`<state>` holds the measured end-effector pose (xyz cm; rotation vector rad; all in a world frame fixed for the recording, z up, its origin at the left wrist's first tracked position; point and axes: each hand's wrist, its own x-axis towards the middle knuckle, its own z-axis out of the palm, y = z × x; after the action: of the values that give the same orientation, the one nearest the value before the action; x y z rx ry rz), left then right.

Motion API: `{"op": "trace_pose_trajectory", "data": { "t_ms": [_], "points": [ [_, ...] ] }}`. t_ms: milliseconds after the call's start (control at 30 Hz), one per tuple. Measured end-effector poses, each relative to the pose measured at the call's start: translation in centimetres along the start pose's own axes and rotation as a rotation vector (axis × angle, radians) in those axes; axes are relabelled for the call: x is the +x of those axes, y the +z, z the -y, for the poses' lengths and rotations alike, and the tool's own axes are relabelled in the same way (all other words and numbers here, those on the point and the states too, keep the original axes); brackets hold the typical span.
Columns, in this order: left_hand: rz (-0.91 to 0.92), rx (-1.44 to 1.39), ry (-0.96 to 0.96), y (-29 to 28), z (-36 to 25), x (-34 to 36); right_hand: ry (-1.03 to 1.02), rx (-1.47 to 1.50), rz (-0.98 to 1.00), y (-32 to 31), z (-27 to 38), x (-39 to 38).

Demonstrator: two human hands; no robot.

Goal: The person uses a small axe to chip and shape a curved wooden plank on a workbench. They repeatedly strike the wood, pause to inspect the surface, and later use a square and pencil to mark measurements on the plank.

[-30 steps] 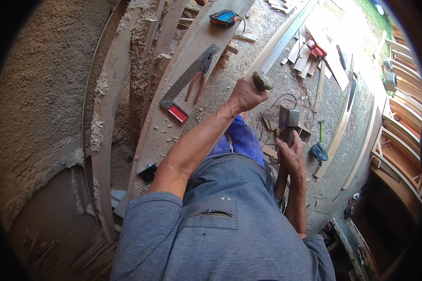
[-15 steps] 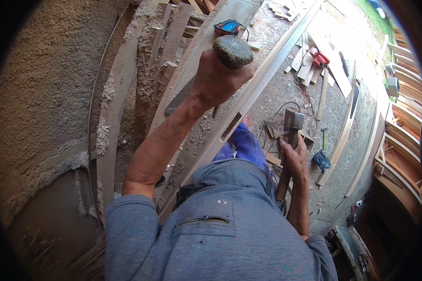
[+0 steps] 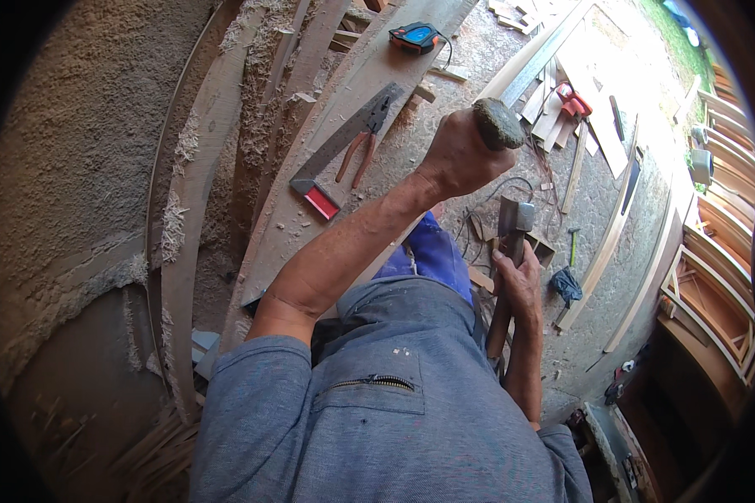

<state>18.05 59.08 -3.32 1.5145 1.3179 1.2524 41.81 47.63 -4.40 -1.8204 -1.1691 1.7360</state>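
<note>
My left hand (image 3: 466, 157) is closed around a chisel (image 3: 499, 124); only its dark, battered round butt shows, and the fist hides the rest. It is held above a long pale beam (image 3: 524, 67), which runs under my forearm. Lower on the right, my right hand (image 3: 520, 272) grips the wooden handle of a hatchet (image 3: 516, 216) just below its metal head, with the squared poll facing up. Beside the beam, on a wide plank (image 3: 264, 243), lie a try square (image 3: 320, 199), pincers (image 3: 359, 156) with reddish handles and a blue-and-black tape measure (image 3: 415, 37).
Rough boards with shavings (image 3: 195, 184) lean along the wall at left. Across the floor at right are a red power tool (image 3: 572, 101), wood strips (image 3: 600, 268), a black bag (image 3: 567, 287) and a green-handled tool (image 3: 574, 245). Wooden frames (image 3: 709, 293) are stacked at far right.
My left hand has moved right and slightly down with the chisel, uncovering the try square and pincers. My right hand and the hatchet have barely shifted.
</note>
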Motion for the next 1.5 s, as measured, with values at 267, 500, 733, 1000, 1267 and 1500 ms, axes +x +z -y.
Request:
{"op": "trace_pose_trajectory", "data": {
  "t_ms": [267, 500, 733, 1000, 1267, 1500],
  "points": [
    [-0.007, -0.072, -0.233, 2.2, 7.7, -4.1, -0.013, 0.004, -0.015, -0.5, -0.8, 0.2],
    [-0.044, -0.056, -0.336, 3.3, 9.3, -4.3, 0.015, 0.03, -0.008, -0.8, -0.6, 0.5],
    [0.535, -0.305, -0.804, -4.6, -0.9, 1.2, -0.04, 0.014, -0.007, -1.5, -1.8, 0.9],
    [-0.04, 0.146, 0.096, -6.9, -2.9, -0.6, -0.021, 0.067, -0.022, -1.2, -0.4, 0.9],
    [-0.106, 0.05, 0.004, -2.9, -2.6, -2.8, -0.116, -0.035, 0.03, -1.3, 0.0, 1.3],
    [-0.183, 0.331, -0.437, -12.3, -1.9, -14.3, -0.531, -0.546, 0.076, 0.0, 3.7, 1.8]
  ]
}}
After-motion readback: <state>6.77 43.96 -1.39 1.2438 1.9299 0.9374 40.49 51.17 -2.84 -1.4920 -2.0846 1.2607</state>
